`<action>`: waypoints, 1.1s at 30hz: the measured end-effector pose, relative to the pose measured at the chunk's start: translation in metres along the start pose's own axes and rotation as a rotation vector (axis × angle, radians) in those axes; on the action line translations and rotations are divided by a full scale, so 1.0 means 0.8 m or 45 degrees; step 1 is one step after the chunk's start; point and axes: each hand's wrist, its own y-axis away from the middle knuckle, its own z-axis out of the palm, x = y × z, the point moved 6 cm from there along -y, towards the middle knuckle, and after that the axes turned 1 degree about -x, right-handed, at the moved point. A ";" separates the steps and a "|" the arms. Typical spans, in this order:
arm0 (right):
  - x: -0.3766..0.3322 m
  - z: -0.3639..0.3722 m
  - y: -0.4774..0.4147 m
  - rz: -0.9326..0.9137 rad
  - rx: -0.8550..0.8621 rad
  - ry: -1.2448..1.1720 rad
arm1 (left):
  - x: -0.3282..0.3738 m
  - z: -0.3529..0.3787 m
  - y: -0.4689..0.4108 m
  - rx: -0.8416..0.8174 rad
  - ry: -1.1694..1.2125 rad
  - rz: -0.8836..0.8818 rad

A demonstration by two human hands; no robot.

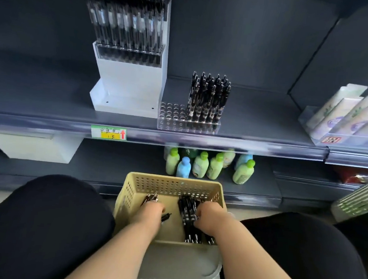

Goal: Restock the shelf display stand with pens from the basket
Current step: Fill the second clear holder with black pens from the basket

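Both hands in basket (171, 187), at pens (187, 211).
L hand (150, 212) grips few pens; R hand (209, 216) curled on pile, grip unclear.

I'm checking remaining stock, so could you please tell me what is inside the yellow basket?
Black pens lie in the basket: a pile at the right, grasped by the right hand, and a few gripped in the left hand. Both hands hide whatever lies beneath them.

The beige perforated basket (171, 187) before me was matt plastic. The black pens (186, 211) in it looked glossy and smooth. The transparent holed display stand (171, 114) was shiny clear plastic; the dark grey shelf (50, 101) looked matt metal.
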 end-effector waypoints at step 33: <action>-0.016 0.047 -0.070 0.224 0.027 -0.542 | -0.008 0.024 -0.050 0.135 0.026 -0.126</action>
